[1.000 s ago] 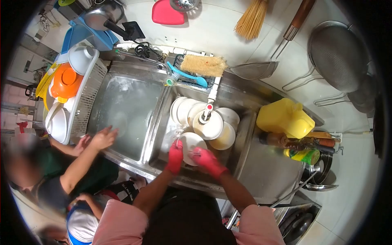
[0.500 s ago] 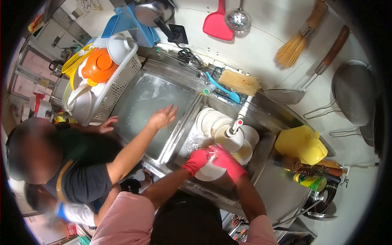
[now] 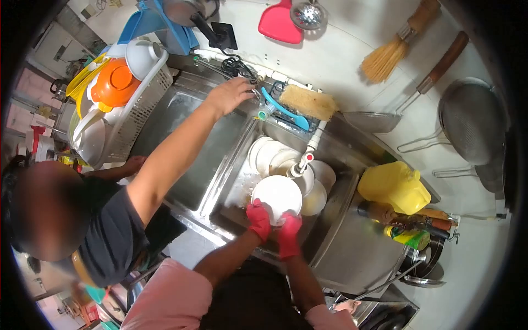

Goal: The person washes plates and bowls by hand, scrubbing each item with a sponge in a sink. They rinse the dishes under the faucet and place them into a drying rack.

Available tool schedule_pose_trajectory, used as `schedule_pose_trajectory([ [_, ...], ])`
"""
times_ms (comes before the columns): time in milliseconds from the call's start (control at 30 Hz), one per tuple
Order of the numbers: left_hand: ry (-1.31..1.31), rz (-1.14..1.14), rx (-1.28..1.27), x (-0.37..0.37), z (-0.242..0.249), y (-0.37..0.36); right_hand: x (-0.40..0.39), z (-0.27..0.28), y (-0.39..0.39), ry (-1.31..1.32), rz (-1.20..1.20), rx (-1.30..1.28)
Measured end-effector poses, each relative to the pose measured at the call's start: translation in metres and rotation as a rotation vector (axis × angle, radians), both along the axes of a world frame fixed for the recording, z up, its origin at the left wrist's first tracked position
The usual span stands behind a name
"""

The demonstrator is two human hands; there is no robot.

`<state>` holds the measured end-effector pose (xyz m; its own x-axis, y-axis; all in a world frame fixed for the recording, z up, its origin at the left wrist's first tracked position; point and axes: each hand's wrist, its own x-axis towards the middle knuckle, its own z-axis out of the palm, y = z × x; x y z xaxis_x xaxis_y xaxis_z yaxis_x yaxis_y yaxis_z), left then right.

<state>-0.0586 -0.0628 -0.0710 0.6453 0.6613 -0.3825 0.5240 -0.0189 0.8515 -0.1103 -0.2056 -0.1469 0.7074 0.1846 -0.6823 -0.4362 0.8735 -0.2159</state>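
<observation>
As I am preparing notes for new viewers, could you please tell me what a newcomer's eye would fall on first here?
Probably the white plate at the right basin, held at its near edge by the red-gloved left hand and right hand. Next might come the co-worker's bare arm, stretched across the left basin. The yellow jug right of the basins and the orange bowl in the basket at left also stand out.

A round white plate (image 3: 276, 191), broad side up, is held by its near edge over a steel sink basin (image 3: 234, 199).
</observation>
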Motion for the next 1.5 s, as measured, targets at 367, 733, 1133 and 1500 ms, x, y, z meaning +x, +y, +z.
schedule_pose_trajectory([
  [367,-0.073,-0.152,-0.214,0.011,0.006,-0.002,0.016,0.111,-0.004,-0.116,0.226,-0.717],
  [733,-0.056,-0.432,0.088,0.011,-0.039,0.037,0.044,0.164,-0.031,-0.195,0.543,-0.528],
  [1133,0.239,-0.552,0.066,-0.006,0.042,-0.009,0.054,0.133,0.027,-0.135,0.076,-0.300],
  [1500,0.000,-1.172,-0.190,-0.052,0.023,0.069,0.064,0.123,0.046,-0.457,0.222,-0.900],
])
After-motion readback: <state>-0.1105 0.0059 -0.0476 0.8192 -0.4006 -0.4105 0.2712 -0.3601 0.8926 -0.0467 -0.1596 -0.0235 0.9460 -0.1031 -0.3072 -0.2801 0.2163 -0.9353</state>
